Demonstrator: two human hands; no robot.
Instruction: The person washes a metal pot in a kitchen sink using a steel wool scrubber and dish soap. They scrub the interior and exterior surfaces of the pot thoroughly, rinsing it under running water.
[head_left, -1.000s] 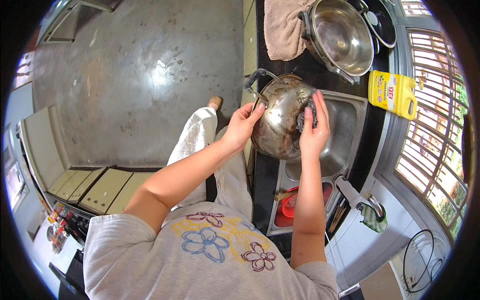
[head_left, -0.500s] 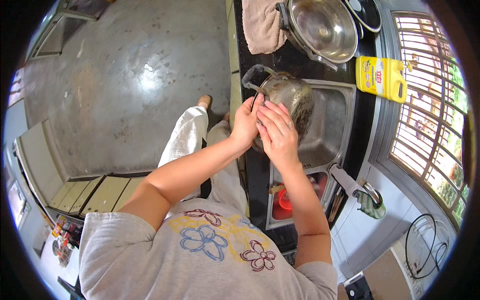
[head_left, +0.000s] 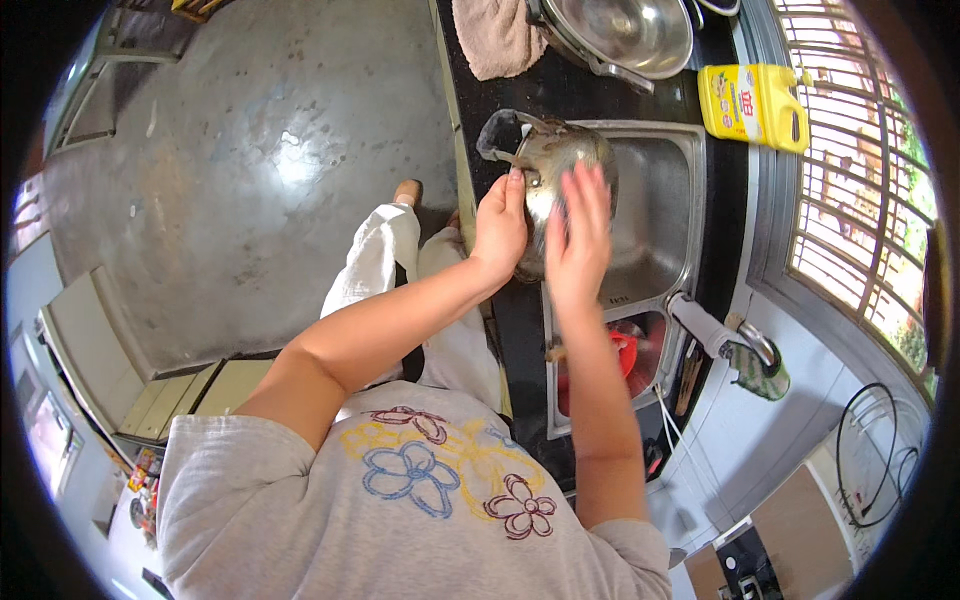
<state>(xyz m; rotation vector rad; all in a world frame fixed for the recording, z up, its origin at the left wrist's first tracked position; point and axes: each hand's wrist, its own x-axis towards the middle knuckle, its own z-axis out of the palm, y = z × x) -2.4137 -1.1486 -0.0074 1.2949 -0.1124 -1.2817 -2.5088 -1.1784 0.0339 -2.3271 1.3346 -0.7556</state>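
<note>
A metal pot (head_left: pixel 545 160) is tilted over the near side of the sink, its rounded, dark-stained outside towards the window. A looped handle (head_left: pixel 497 137) sticks out at its far left. My left hand (head_left: pixel 500 225) is closed on the pot's near-side edge, with the thumb on the outer wall. My right hand (head_left: pixel 580 235) lies over the pot's outer surface, fingers stretched out and slightly apart, a little smeared by motion. Whether anything is under its palm is hidden.
A steel sink basin (head_left: pixel 670 225) lies under and beyond the pot. A smaller basin holds a red item (head_left: pixel 624 352), near the faucet (head_left: pixel 755 345). Farther off on the black counter are a yellow jug (head_left: pixel 752 105), a large steel pot (head_left: pixel 640 30) and a beige towel (head_left: pixel 497 38).
My right hand has slid away from my left hand, farther over the pot's outer wall, and its fingers have spread. The left hand still grips the edge. My view has shifted slightly.
</note>
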